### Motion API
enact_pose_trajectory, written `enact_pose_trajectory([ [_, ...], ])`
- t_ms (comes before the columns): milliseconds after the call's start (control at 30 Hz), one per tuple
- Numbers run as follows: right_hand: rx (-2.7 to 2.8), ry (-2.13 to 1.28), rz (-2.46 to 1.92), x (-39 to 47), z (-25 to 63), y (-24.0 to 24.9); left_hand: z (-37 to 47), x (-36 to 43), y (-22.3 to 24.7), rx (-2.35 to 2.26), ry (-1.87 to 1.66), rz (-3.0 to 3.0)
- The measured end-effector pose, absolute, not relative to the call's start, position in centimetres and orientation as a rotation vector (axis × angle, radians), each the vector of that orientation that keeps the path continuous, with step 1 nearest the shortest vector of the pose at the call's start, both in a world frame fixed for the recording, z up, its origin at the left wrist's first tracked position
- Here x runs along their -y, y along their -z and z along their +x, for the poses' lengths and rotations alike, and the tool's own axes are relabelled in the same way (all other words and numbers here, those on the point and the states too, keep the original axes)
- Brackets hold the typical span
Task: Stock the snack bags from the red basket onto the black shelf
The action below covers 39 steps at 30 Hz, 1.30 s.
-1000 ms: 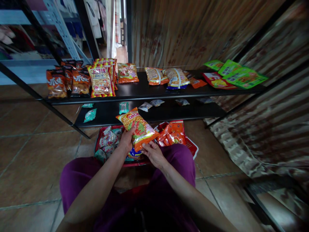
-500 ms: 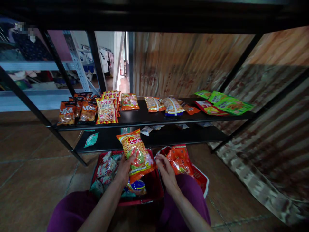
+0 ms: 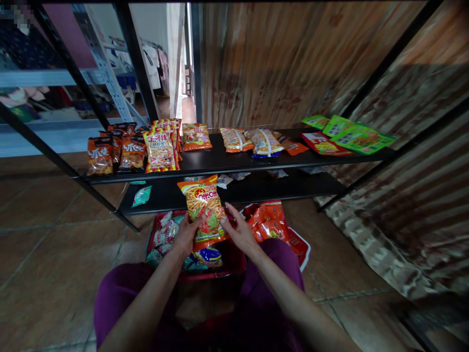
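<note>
An orange and yellow snack bag [image 3: 205,208], printed with noodle-like sticks, is held up over the red basket. Its left lower side is in my left hand [image 3: 187,232], thumb across the front. At the right edge, my right hand [image 3: 238,227] has its thumb on the front and its fingers partly behind the bag. Below lies the red basket [image 3: 227,274] with white striped packets [image 3: 163,232], green packets and a blue and yellow packet [image 3: 208,256]. A second basket [image 3: 305,254] to the right carries large orange bags [image 3: 269,222].
The black shelf's upper board [image 3: 205,164] bears dark orange bags [image 3: 98,156], yellow and red bags [image 3: 161,151], a similar orange bag [image 3: 196,137], two face-down bags and green bags [image 3: 361,137]. On the lower board [image 3: 252,193] lies a green packet [image 3: 142,195]. A patterned curtain [image 3: 271,73] hangs behind.
My right hand has moved from beside the bag onto its right edge. The bag now stands more upright and faces me squarely. The view has tilted down.
</note>
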State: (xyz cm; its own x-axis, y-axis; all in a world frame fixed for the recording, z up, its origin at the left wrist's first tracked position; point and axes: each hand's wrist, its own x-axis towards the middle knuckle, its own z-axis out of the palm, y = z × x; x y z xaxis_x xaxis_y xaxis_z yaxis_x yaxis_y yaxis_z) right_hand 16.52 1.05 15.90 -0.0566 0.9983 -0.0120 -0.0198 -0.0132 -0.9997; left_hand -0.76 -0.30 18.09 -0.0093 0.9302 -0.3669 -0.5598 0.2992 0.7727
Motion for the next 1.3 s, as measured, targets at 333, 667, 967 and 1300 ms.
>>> enact_pose_trajectory([
  [333,1.071,-1.872,-0.847,0.0,16.7,-17.5,-1.3,0.4,-17.7,-1.022,-1.139,0.69],
  [667,1.813,-0.705,-1.399,1.9,15.3,-17.4,0.9,1.2,-18.2,-1.112,-1.356,1.213],
  [967,2.243,-0.386,-1.161,6.9,12.8,-17.7,-0.9,1.8,-16.0,-0.912,-1.518,0.501],
  [1300,1.258,-1.386,-1.315,2.5,15.1,-16.1,-2.9,1.9,-15.8,-0.855,-1.307,0.169],
])
